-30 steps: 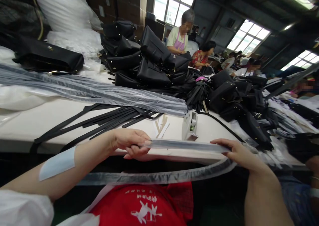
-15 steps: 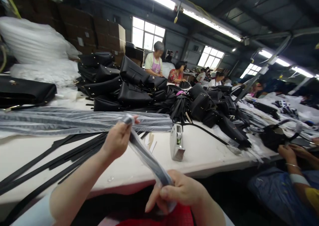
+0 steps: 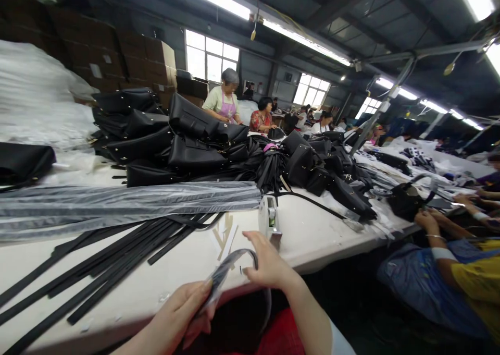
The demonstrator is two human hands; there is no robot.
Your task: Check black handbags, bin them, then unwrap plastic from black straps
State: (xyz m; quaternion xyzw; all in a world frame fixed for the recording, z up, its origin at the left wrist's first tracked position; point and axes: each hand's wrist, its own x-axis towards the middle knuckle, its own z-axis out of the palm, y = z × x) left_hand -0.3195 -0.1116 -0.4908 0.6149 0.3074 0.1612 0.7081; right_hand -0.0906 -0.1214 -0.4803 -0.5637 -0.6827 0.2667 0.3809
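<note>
My left hand (image 3: 185,310), low at the table's front edge, is closed on a black strap (image 3: 220,278) in clear plastic wrap. From there the strap arches up and bends down past my right hand (image 3: 271,264), its tail hanging below the edge. My right hand is open, thumb and fingers apart around the bend; whether it touches the strap is hard to see. Just beyond my right fingers stands a tape dispenser (image 3: 269,217). Bare black straps (image 3: 117,258) lie to the left, in front of a bundle of plastic-wrapped straps (image 3: 117,204).
Black bags (image 3: 195,154) are heaped along the back of the white table (image 3: 312,227). Tan strips (image 3: 225,237) lie near the dispenser. At the right, a co-worker's hands (image 3: 427,222) handle a black bag (image 3: 404,201). More people work across the table.
My left hand has come down and toward me, still holding the wrapped strap. My right hand has let go of the strap's lower part and risen toward the dispenser. The view has shifted right.
</note>
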